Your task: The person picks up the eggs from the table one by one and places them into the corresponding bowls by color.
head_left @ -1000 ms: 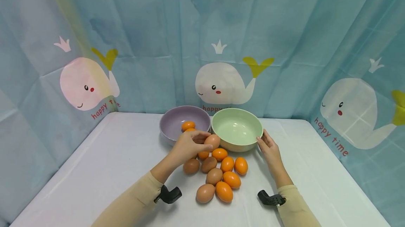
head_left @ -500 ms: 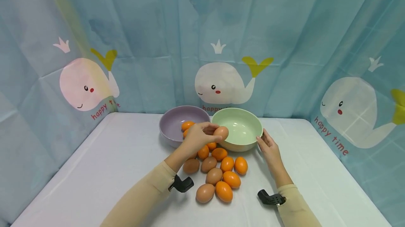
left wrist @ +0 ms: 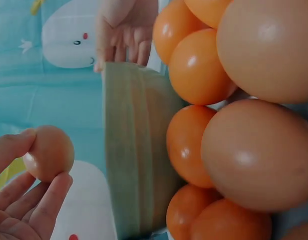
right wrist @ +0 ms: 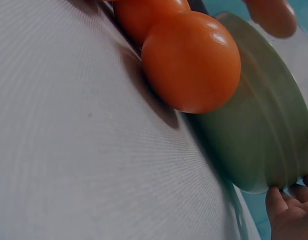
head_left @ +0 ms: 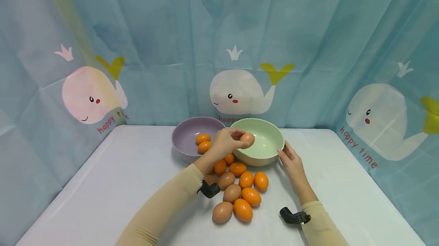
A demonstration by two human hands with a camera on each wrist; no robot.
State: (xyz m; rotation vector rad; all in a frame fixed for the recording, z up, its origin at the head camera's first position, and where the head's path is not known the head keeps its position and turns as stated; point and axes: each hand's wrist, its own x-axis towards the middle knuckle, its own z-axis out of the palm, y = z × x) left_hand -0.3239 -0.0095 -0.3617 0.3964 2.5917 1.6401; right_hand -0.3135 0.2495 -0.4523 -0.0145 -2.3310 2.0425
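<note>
In the head view my left hand [head_left: 226, 143] pinches a brown egg [head_left: 247, 140] between thumb and fingertips, over the left side of the green bowl [head_left: 260, 162]. The left wrist view shows this egg [left wrist: 49, 153] held above the bowl's rim level. My right hand [head_left: 291, 164] holds the bowl at its right rim, and fingertips [right wrist: 279, 197] touch its outer wall in the right wrist view. A purple bowl [head_left: 180, 145], partly hidden by my left hand, has orange eggs [head_left: 203, 138] in it. No eggs show in the visible part of the green bowl.
In front of the bowls, several orange eggs [head_left: 251, 196] and brown eggs [head_left: 222, 212] lie close together on the white table [head_left: 137, 169]. Some touch the green bowl or sit right by it. A blue whale-print curtain [head_left: 164, 86] stands behind and on both sides.
My left hand has carried the brown egg right and slightly up, from the front between the bowls to over the green bowl. The right hand stays on the green bowl.
</note>
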